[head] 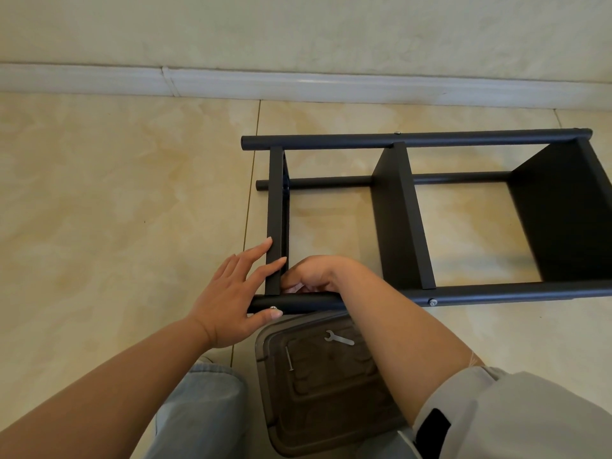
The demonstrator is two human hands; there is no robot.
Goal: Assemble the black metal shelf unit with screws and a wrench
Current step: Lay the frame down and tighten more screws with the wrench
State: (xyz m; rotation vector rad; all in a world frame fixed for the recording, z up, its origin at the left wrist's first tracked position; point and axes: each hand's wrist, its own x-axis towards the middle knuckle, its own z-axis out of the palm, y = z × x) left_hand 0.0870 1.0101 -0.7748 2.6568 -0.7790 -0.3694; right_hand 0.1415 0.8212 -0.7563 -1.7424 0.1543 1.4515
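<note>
Shelf unit: the black metal shelf unit (402, 213) lies on its side on the tiled floor (116, 193), right of centre, its long tubes running left to right and three flat panels standing between them.
Near tube: the near tube (496, 291) runs along the unit's near side, its left end under both hands.
Left panel: the left panel (275, 220) meets the near tube right at the hands.
Left hand: the left hand (231, 299) lies spread, its straight fingers resting against the left panel's near end and its thumb set on the near tube just beside a silver screw head (273, 307).
Right hand: the right hand (318, 276) is curled at the inner corner where the left panel meets the near tube; its fingertips are tucked under, so I cannot tell whether it pinches anything.
Second screw: another screw head (433, 302) shows in the near tube below the middle panel (402, 213), well right of the hands.
Lid: a dark translucent box lid (318, 392) lies near the person, just this side of the near tube.
Wrench: a small silver wrench (338, 338) lies on the lid beside the right forearm.
Loose screw: a long screw (289, 358) lies on the lid, left of the wrench.
</note>
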